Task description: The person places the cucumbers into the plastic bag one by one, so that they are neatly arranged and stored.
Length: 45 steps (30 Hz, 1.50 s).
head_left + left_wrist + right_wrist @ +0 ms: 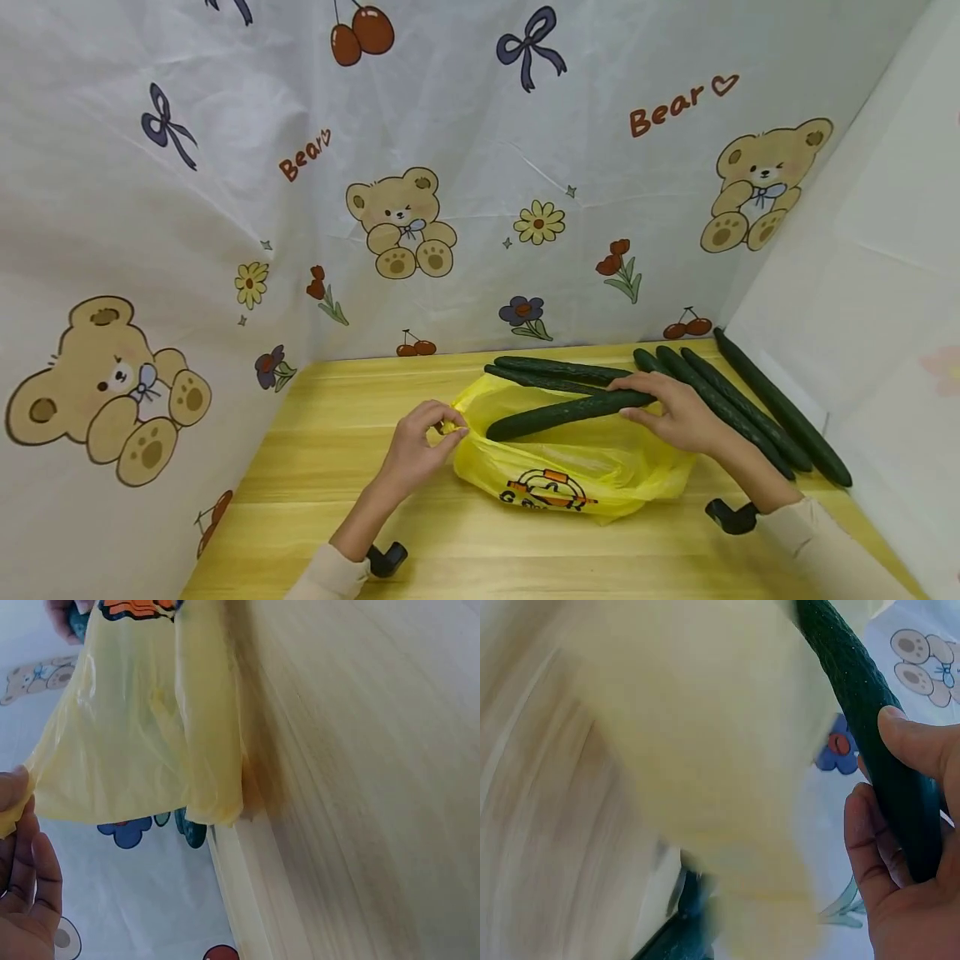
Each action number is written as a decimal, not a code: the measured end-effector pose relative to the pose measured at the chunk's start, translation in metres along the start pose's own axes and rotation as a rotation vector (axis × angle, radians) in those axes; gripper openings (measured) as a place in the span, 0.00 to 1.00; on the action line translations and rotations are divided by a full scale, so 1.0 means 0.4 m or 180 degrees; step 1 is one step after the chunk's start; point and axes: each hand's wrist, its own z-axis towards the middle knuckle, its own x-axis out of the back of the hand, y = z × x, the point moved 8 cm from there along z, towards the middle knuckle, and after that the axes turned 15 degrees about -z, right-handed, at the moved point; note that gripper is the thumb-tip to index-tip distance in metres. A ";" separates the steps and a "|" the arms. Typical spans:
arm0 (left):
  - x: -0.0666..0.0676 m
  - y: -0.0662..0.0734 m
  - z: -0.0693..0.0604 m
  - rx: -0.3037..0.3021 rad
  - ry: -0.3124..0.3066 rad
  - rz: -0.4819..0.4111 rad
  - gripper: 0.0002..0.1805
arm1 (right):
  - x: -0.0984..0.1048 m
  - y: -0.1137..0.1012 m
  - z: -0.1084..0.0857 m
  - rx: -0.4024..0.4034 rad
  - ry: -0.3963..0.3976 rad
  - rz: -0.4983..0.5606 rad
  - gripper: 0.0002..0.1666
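A yellow plastic bag (555, 475) with a printed logo sits mouth-up on the table. My left hand (422, 442) pinches the left edge of its opening between thumb and fingers; the left wrist view shows the film (135, 727) drawn taut from that hand (30, 877). In my right hand (675, 412) is a dark green cucumber (562, 414), gripped near its right end. The cucumber slants over the bag's opening, its left end lowest. In the right wrist view, thumb and fingers wrap the cucumber (855, 690), and the hand (915, 825) is beside the blurred bag.
Two more cucumbers (562, 368) lie behind the bag. Several others (780, 408) are side by side at the table's right, near the white wall. The wooden table (322, 450) meets a patterned cloth backdrop (465, 308) at its far edge.
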 end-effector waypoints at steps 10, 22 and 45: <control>-0.026 0.004 0.000 0.0005 -0.0032 0.0053 0.08 | -0.072 -0.056 0.031 0.0023 -0.0351 0.0528 0.18; -0.003 0.034 0.002 -0.0211 0.0140 0.0039 0.09 | -0.161 -0.043 0.036 -0.0167 -0.0759 0.0620 0.21; 0.009 0.020 -0.006 -0.0138 0.0201 0.0038 0.09 | -0.116 0.039 0.036 -0.0387 -0.0352 0.0353 0.14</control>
